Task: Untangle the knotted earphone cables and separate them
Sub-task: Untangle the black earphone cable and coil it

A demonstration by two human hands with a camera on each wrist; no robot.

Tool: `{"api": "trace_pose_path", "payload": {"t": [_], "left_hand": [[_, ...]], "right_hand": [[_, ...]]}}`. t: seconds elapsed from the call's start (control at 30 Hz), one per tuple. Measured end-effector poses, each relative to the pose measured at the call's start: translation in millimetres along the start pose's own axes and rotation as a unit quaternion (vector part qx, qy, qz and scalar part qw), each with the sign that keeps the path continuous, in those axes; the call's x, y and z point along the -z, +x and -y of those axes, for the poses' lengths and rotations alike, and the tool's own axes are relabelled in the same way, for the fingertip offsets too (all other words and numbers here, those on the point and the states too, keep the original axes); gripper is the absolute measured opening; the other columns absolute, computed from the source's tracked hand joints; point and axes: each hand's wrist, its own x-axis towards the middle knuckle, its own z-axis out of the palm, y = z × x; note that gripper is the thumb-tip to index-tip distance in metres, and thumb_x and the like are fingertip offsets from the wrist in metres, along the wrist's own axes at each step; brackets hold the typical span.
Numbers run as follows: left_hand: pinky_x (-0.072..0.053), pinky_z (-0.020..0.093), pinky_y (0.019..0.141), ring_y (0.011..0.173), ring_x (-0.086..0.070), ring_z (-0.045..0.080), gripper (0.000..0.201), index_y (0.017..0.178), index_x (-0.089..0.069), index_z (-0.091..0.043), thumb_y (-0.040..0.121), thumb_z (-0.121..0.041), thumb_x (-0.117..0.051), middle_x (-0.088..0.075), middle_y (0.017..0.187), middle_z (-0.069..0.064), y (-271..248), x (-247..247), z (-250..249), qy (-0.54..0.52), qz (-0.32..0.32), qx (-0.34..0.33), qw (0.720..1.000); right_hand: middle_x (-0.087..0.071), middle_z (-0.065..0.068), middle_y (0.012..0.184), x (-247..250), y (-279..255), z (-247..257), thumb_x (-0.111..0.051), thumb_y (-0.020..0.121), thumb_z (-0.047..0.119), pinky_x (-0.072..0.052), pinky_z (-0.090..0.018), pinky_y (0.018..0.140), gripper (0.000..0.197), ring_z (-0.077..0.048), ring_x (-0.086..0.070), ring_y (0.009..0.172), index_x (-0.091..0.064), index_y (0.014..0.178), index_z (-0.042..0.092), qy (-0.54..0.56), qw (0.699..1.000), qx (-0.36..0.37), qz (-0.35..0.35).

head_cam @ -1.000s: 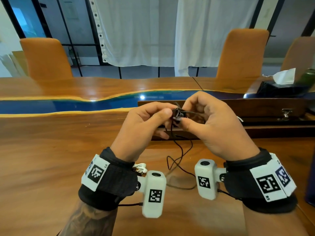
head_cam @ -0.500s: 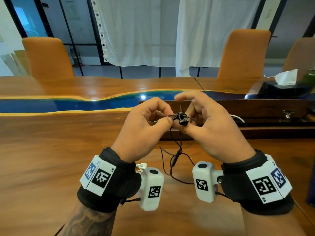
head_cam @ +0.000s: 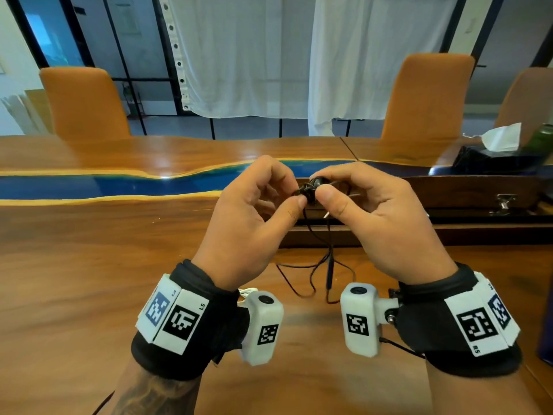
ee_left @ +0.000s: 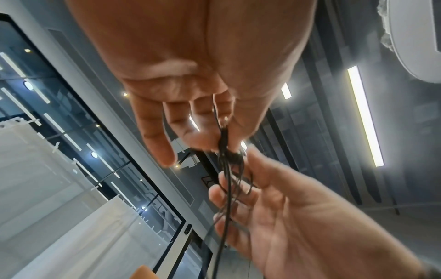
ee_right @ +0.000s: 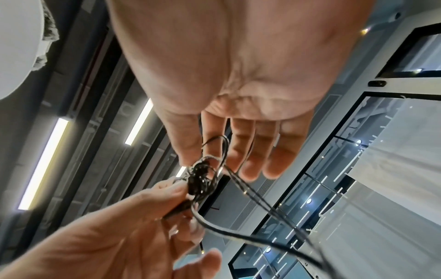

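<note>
A tight black knot of earphone cable is held in the air between both hands above the wooden table. My left hand pinches the knot from the left with thumb and forefinger. My right hand pinches it from the right, thumb below and forefinger above. Black cable strands hang from the knot to the table, with an inline remote on one. The knot shows clearly in the right wrist view, loops trailing off. In the left wrist view the strands run between both hands. A white earphone peeks out behind my left wrist.
A dark wooden box with a metal latch lies just behind my hands. A black tissue box stands at the back right. Orange chairs stand beyond the table. A blue resin strip crosses the tabletop.
Both hands have stayed on the knot and shifted their pinch, moving slightly up. The hanging cable has swung and its loops on the table have changed shape.
</note>
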Motion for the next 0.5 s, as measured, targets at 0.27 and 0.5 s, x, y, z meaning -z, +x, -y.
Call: {"api": "trace_pose_path", "payload": {"t": [0.27, 0.5], "left_hand": [[-0.057, 0.031, 0.085, 0.096, -0.068, 0.012, 0.014, 0.106, -0.071, -0.020, 0.094, -0.017, -0.066, -0.072, 0.098, -0.007, 0.8, -3.3, 2.5, -0.037, 0.028, 0.053, 0.997], [-0.060, 0.037, 0.084, 0.096, -0.069, 0.021, 0.018, 0.104, -0.069, -0.013, 0.091, -0.026, -0.069, -0.071, 0.100, 0.007, 0.7, -6.0, 3.5, -0.173, 0.034, 0.130, 0.976]], "right_hand": [[-0.073, -0.004, 0.101, 0.5, 1.2, -4.8, -0.063, 0.096, 0.002, -0.056, -0.026, 0.085, 0.027, -0.014, -0.070, 0.098, -0.068, 0.119, 0.016, 0.087, 0.996, -0.013, -0.010], [-0.069, -0.001, 0.093, -1.2, 1.4, -2.9, -0.067, 0.094, 0.007, -0.056, -0.024, 0.079, 0.012, -0.014, -0.067, 0.088, -0.068, 0.103, 0.015, 0.086, 0.995, -0.020, -0.042]]}}
